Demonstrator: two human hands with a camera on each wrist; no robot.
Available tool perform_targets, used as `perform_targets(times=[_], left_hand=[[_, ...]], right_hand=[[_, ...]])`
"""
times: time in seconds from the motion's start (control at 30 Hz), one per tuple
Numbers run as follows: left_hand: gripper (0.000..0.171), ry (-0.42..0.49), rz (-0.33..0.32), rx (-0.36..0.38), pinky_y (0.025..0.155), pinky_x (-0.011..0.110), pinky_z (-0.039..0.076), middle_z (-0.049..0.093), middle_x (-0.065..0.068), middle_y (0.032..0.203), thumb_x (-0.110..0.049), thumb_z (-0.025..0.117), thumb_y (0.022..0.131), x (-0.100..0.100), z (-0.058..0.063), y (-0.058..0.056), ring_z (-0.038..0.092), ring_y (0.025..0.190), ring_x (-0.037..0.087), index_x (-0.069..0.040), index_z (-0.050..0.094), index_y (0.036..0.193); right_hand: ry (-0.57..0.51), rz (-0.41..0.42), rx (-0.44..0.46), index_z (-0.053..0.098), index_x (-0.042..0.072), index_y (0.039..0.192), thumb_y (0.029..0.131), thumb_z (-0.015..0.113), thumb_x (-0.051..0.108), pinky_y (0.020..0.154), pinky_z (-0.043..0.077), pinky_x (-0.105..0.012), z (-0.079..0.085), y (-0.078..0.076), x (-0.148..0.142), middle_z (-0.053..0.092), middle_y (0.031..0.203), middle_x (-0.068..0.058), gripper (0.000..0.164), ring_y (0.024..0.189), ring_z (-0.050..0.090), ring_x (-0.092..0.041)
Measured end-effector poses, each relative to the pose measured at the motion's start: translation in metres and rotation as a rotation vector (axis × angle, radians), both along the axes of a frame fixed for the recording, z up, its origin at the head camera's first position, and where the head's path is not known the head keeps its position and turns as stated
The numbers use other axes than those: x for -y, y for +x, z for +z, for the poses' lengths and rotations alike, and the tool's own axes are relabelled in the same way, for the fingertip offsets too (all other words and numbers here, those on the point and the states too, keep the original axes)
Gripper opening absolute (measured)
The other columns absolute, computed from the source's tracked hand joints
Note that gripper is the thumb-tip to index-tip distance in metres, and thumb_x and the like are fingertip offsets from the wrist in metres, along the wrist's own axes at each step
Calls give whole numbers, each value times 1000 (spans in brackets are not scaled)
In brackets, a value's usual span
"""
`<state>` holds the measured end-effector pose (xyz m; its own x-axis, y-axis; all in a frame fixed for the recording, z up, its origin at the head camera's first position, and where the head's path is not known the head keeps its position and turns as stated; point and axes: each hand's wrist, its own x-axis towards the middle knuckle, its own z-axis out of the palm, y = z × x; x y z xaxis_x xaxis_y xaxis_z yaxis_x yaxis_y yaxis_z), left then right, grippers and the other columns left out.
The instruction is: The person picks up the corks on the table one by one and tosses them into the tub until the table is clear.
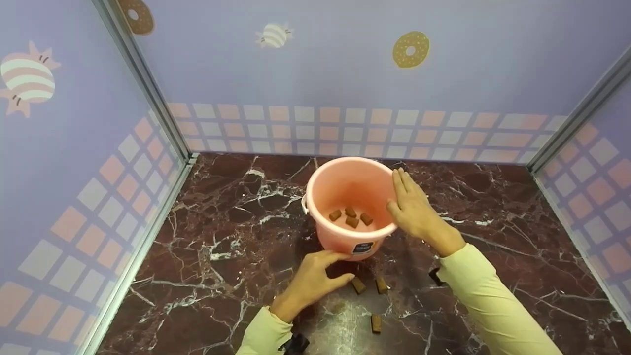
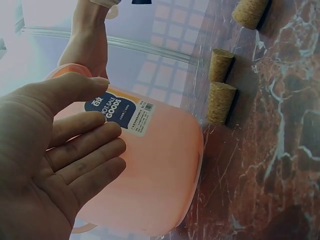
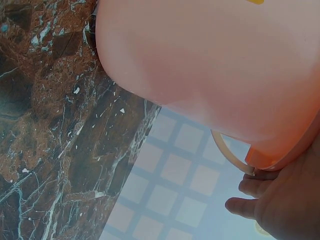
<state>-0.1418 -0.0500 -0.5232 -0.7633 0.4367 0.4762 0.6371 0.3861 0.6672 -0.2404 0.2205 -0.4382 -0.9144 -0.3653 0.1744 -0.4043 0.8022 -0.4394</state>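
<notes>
A pink plastic bucket (image 1: 352,195) with a dark blue label stands on the marbled tabletop. Several brown corks (image 1: 352,222) lie on its floor. My right hand (image 1: 414,209) rests against the bucket's right rim, fingers straight along it and thumb reaching over the edge. Beside the bucket's lower front is my left hand (image 1: 313,278), palm turned inward, fingers extended and thumb apart. Whether its fingertips touch the bucket I cannot tell. Three corks are outside: one (image 1: 358,285) near the left thumb, another cork (image 1: 381,285) beside it, and a third cork (image 1: 376,323) closer to me.
Purple panels with a checked border (image 1: 329,130) enclose the dark red marbled tabletop (image 1: 236,222) at the back and both sides. Metal strips (image 1: 148,241) run along the edges. The bucket's handle (image 3: 227,150) hangs near the right fingers.
</notes>
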Motion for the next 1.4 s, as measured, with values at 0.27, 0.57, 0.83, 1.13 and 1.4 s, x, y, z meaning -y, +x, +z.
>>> perform_targets(times=[0.27,0.57,0.83,1.13,1.4], left_hand=[[37,-1,-10,10,103,36,57,77,14,119,-11,90,84,-4,-1,1,73,111,26,2,77,116],[39,-29,-21,24,105,36,56,76,15,121,-9,90,84,-11,-6,1,72,114,27,2,77,119],[39,-68,-2,-3,102,35,57,77,15,118,-9,91,83,-15,-12,1,74,111,27,3,77,117],[38,-106,25,-1,101,35,58,77,14,115,-9,92,80,-21,-18,2,74,108,27,2,77,114],[39,-160,18,11,99,33,59,76,13,114,-9,93,80,-24,-24,4,74,106,26,4,77,113]], right_hand=[[-4,0,-7,12,-16,161,106,47,16,128,8,-63,0,0,0,9,169,-36,73,157,10,-52],[8,5,-4,11,-17,160,105,46,16,128,9,-63,-1,-1,0,9,169,-37,73,157,10,-52],[11,6,-1,12,-17,160,105,44,18,129,8,-62,0,-1,0,8,169,-37,73,157,9,-53],[10,3,23,9,-16,162,106,44,19,129,6,-61,0,-1,0,5,170,-36,74,158,7,-51],[5,12,0,11,-17,160,106,44,19,129,7,-61,0,-1,0,7,169,-38,73,157,9,-53]])
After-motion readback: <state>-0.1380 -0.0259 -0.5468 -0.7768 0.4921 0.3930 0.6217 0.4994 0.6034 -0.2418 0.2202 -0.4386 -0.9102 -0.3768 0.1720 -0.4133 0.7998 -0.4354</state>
